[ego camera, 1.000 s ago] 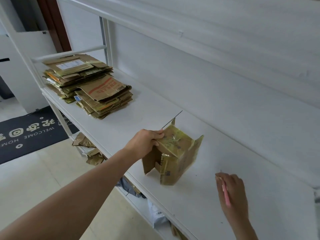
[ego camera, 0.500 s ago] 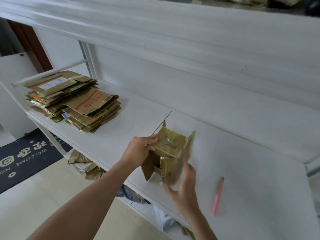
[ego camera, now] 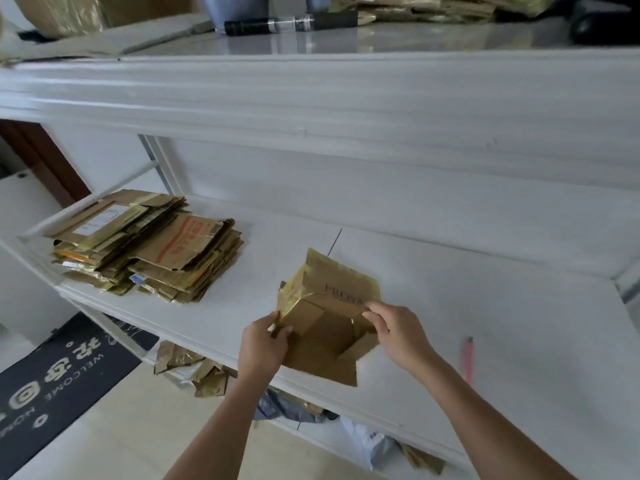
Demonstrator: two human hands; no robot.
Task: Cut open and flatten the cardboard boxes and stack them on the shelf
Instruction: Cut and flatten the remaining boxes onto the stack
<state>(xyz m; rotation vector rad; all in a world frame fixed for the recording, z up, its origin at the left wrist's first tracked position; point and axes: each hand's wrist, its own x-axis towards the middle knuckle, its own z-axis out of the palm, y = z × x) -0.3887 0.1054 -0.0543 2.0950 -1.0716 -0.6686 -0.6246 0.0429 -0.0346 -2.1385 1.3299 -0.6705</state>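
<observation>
A small cardboard box [ego camera: 325, 327] wrapped in shiny yellow tape lies on the white shelf [ego camera: 485, 327], its open end facing me with flaps spread. My left hand [ego camera: 263, 344] pinches the box's left edge. My right hand [ego camera: 398, 332] grips the right wall near the printed lettering. A pile of flattened cardboard boxes [ego camera: 145, 244] sits at the shelf's left end. A pink cutter [ego camera: 468, 358] lies on the shelf to the right of my right forearm.
Crumpled cardboard and grey mailer bags [ego camera: 287, 410] fill the lower shelf. The top shelf holds more cardboard [ego camera: 433, 8] and a dark cylindrical object [ego camera: 291, 24]. A black welcome mat [ego camera: 59, 368] lies on the floor at left.
My right hand laid the pink cutter down on the shelf and took hold of the box. The box tipped so that its open end faces me, with both hands on it.
</observation>
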